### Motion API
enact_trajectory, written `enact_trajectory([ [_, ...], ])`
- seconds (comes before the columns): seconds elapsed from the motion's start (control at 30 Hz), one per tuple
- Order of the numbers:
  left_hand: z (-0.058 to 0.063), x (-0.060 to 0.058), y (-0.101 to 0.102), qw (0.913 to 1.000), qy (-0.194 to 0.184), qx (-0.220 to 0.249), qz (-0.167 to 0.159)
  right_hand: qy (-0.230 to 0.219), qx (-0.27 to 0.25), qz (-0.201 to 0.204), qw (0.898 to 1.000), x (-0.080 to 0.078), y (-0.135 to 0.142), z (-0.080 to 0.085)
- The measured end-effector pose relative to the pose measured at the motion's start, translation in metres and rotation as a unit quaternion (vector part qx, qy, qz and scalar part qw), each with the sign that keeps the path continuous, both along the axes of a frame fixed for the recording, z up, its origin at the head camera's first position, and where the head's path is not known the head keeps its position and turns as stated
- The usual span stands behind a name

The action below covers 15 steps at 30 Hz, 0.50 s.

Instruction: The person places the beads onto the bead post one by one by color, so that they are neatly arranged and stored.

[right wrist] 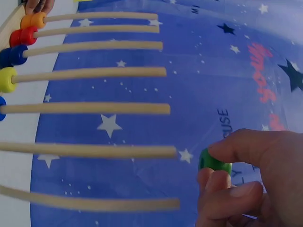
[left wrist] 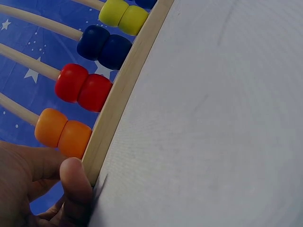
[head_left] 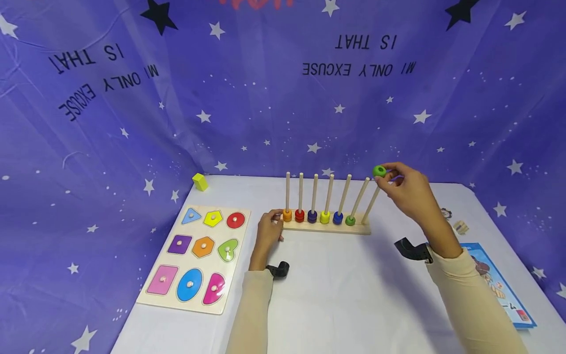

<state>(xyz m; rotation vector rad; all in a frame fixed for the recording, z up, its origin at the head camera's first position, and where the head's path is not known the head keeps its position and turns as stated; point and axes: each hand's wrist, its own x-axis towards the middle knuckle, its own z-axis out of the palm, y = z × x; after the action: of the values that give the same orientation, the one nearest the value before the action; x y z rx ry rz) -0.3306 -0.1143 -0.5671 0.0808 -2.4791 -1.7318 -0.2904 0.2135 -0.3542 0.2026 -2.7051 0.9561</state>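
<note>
A wooden bead stacker (head_left: 327,228) with a row of upright pegs stands on the table. Orange beads (left wrist: 64,131), red beads (head_left: 299,216), dark blue, yellow (head_left: 325,218), blue and green beads sit low on separate pegs. The rightmost peg (head_left: 370,206) carries no bead. My left hand (head_left: 268,230) grips the left end of the base, thumb along its front. Between thumb and fingers, my right hand (head_left: 408,192) pinches a green bead (right wrist: 218,164), held close to the tip of the rightmost peg. In the right wrist view the bead is apart from the pegs.
A shape puzzle board (head_left: 196,258) lies at the left, with a yellow block (head_left: 200,182) behind it. On the right are a blue-edged book (head_left: 504,290), partly under the right sleeve, and a small wooden piece (head_left: 461,227). A starry purple cloth (head_left: 274,98) hangs behind.
</note>
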Motion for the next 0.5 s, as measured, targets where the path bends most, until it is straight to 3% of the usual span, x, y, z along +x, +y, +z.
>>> enact_trajectory([
  [0.27,0.001,0.001,0.000,0.9999,-0.003,0.002,-0.010,-0.010,0.037,0.017,0.999,-0.005,-0.013,-0.010],
  [0.5,0.005,0.002,-0.002,1.0000,-0.001,-0.001,-0.003,-0.011,0.032,0.017,0.999,-0.004,-0.017,-0.013],
])
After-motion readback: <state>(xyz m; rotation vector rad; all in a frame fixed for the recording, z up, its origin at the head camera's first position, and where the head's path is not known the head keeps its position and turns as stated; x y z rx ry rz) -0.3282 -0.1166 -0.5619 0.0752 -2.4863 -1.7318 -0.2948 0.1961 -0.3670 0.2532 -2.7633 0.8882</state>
